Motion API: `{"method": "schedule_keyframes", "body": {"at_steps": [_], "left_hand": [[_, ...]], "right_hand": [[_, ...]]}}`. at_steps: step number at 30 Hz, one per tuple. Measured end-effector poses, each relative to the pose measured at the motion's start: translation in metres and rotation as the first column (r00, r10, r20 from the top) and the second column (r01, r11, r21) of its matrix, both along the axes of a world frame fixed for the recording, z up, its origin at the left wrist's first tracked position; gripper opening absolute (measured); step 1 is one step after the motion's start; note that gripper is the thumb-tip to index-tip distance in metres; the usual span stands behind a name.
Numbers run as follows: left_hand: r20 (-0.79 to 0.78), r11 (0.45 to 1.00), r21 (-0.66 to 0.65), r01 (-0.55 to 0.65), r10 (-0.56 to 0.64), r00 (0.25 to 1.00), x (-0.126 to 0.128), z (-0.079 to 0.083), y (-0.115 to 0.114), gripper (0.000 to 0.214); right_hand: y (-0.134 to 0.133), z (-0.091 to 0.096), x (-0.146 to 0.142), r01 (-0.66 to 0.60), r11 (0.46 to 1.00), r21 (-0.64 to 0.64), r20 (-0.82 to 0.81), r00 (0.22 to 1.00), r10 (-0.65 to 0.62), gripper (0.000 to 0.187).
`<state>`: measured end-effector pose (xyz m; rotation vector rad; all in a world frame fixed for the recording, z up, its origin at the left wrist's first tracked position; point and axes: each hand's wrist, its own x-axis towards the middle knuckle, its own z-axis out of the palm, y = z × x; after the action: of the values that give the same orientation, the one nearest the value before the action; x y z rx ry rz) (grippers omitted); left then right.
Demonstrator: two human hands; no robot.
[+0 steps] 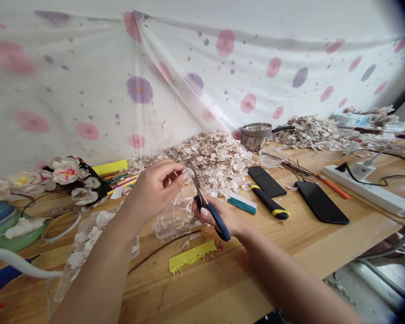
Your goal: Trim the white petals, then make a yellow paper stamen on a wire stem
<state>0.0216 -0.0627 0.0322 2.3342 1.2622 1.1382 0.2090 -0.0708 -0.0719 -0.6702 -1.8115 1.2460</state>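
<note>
My left hand (155,186) pinches a small pale flake (189,174), thin and whitish like a dried petal or scale. In my right hand (219,212) is a pair of scissors (218,220) with dark blue handles, its blades pointing up beside the flake. Whether the blades touch it I cannot tell. Below both hands stands a clear plastic box (165,227) with some flakes in it. Behind them rises a large heap of similar flakes (219,157). A yellow strip with a fringed edge (192,256) lies on the table in front of the box.
To the left are a tray of white pieces (87,238) and handmade flowers (67,173). On the right lie two black phones (266,181), a black-and-yellow cutter handle (270,201), a teal strip (242,205) and a white power strip (367,189). Metal bowls (255,137) stand behind.
</note>
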Motion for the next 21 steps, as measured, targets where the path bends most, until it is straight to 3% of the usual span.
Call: {"method": "schedule_keyframes", "body": {"at_steps": [10,21], "left_hand": [[0.031,0.999,-0.008,-0.033,0.034,0.999,-0.005,-0.001,0.002,0.018],[0.056,0.998,0.002,-0.059,0.059,0.997,-0.011,0.003,0.001,0.015]], "right_hand": [[0.001,0.002,-0.001,0.008,0.996,-0.084,-0.041,0.999,-0.012,0.056],[0.000,0.014,0.005,0.027,0.992,-0.125,0.043,0.999,-0.021,0.060]]}}
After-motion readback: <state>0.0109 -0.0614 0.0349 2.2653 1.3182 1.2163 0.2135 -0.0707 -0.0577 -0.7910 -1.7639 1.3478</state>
